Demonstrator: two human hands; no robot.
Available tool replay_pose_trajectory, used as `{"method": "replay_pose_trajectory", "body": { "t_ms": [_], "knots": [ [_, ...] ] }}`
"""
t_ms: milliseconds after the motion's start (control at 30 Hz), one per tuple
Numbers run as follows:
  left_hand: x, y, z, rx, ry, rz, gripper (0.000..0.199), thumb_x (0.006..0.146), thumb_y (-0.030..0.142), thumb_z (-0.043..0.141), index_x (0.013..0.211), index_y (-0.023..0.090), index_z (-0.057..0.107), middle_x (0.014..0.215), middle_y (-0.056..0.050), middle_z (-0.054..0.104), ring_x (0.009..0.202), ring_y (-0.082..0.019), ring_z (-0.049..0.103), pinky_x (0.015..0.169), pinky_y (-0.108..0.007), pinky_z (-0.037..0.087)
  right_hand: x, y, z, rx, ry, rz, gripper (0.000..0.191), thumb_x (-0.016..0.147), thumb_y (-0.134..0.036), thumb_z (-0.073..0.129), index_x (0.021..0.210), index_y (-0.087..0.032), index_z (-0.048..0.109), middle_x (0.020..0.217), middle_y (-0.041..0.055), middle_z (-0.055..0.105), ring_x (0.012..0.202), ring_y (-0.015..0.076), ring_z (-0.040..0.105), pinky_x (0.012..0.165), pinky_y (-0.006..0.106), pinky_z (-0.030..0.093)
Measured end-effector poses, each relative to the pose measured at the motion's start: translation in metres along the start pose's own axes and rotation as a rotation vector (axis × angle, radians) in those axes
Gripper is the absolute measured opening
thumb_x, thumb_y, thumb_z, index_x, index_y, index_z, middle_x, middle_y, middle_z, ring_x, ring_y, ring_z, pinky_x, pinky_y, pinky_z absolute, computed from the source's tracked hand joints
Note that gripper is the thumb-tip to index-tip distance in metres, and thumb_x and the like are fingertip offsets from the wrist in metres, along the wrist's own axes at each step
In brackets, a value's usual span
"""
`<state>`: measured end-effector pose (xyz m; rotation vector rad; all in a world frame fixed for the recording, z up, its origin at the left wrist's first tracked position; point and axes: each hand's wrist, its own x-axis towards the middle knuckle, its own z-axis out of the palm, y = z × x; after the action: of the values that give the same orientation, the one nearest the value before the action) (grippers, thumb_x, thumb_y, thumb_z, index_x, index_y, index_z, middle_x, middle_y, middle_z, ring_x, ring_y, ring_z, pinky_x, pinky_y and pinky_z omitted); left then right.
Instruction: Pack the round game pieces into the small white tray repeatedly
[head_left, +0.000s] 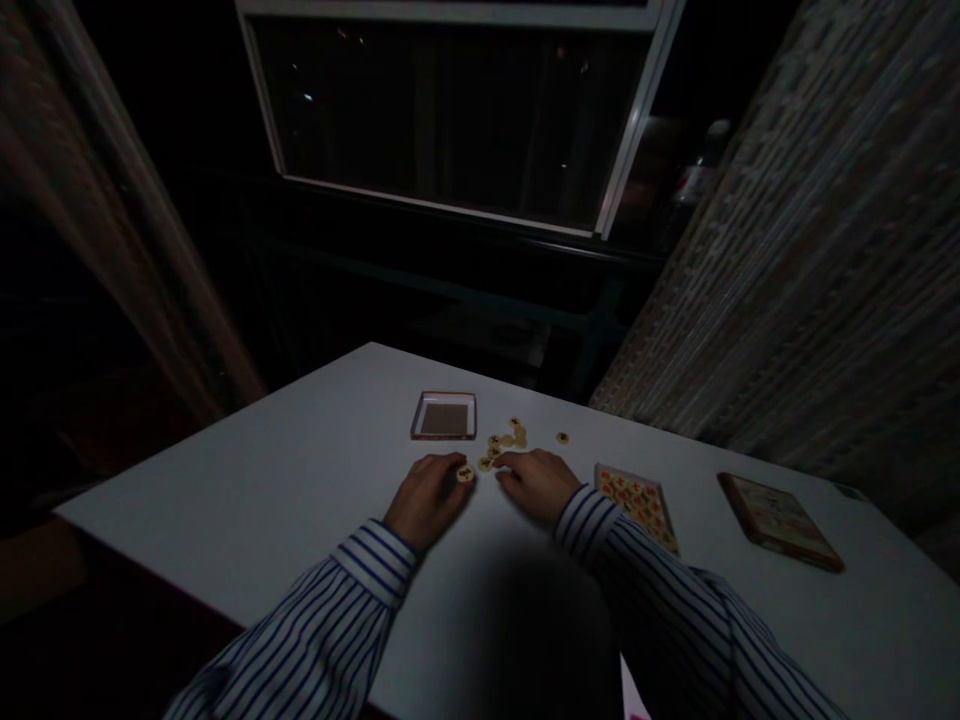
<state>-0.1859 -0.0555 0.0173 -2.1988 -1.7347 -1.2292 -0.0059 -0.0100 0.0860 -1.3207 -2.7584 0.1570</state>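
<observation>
My left hand (430,497) has its thumb and fingers closed around the edge of a round Chinese chess piece (465,473) with a dark character on its face. Just to the right, my right hand (536,482) is low over the table, thumb and index finger a little apart, with nothing visible between them. A second chess piece (485,464) lies by its fingertips; whether they touch it I cannot tell. Beyond the hands, several more pieces (507,440) are scattered in a loose group, and a single piece (562,438) lies off to the right.
A shallow tray (444,393) with a brown base stands beyond my left hand. Beside my right forearm is a box of red-marked pieces (637,505). Further right lies a flat brown-edged box (781,520). The white table (247,480) ends before a dark window; bead curtains (720,330) hang right.
</observation>
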Motion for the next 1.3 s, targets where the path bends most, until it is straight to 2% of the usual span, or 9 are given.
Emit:
{"method": "replay_pose_trajectory", "body": {
  "t_ms": [200,433,700,867,1100,1300],
  "knots": [
    [0.002,0.015,-0.003,-0.035,-0.008,0.016,0.027,0.075,0.032,0.051,0.099,0.018,0.054,0.093,-0.006,0.063,0.088,-0.019,0.057,0.079,-0.034,0.047,-0.016,0.008,-0.012,0.009,0.018,0.016,0.037,0.084,-0.036,0.031,0.113,-0.026,0.054,0.102,0.0052,0.063,0.095,0.0196,0.056,0.079,0.031,0.039],
    [0.008,0.034,0.002,-0.089,-0.016,0.037,0.026,0.077,0.030,0.050,0.101,0.019,0.053,0.096,-0.005,0.062,0.092,-0.018,0.056,0.082,-0.035,0.045,-0.035,0.019,-0.021,0.060,0.079,0.025,0.036,0.085,-0.036,0.032,0.110,-0.025,0.056,0.099,0.0040,0.065,0.092,0.0184,0.058,0.078,0.029,0.039],
    [0.016,0.061,0.019,-0.152,-0.027,0.077,0.027,0.077,0.029,0.052,0.102,0.020,0.051,0.096,-0.006,0.061,0.092,-0.019,0.055,0.082,-0.036,0.045,-0.053,0.038,-0.021,0.118,0.085,0.101,0.035,0.084,-0.036,0.035,0.110,-0.025,0.057,0.096,0.0035,0.066,0.090,0.0171,0.059,0.079,0.027,0.038],
    [0.022,0.076,0.031,-0.175,-0.049,0.103,0.027,0.078,0.028,0.051,0.103,0.020,0.051,0.098,-0.005,0.061,0.093,-0.018,0.055,0.083,-0.035,0.045,-0.063,0.054,-0.017,0.124,0.132,0.102,0.035,0.084,-0.037,0.035,0.107,-0.025,0.058,0.089,0.0026,0.067,0.087,0.0169,0.059,0.076,0.026,0.038],
    [0.028,0.088,0.045,-0.197,-0.084,0.129,0.027,0.077,0.026,0.052,0.103,0.019,0.051,0.098,-0.005,0.061,0.093,-0.017,0.055,0.084,-0.034,0.044,-0.072,0.069,-0.017,0.156,0.157,0.150,0.033,0.084,-0.035,0.037,0.106,-0.024,0.058,0.092,0.0023,0.066,0.090,0.0152,0.057,0.080,0.025,0.036],
    [0.030,0.095,0.049,-0.218,-0.087,0.136,0.026,0.077,0.027,0.051,0.102,0.020,0.052,0.098,-0.006,0.062,0.094,-0.019,0.056,0.083,-0.036,0.045,-0.079,0.073,-0.022,0.176,0.185,0.194,0.032,0.084,-0.036,0.037,0.104,-0.026,0.059,0.085,0.0006,0.067,0.085,0.0145,0.059,0.075,0.024,0.038]
  ]
}}
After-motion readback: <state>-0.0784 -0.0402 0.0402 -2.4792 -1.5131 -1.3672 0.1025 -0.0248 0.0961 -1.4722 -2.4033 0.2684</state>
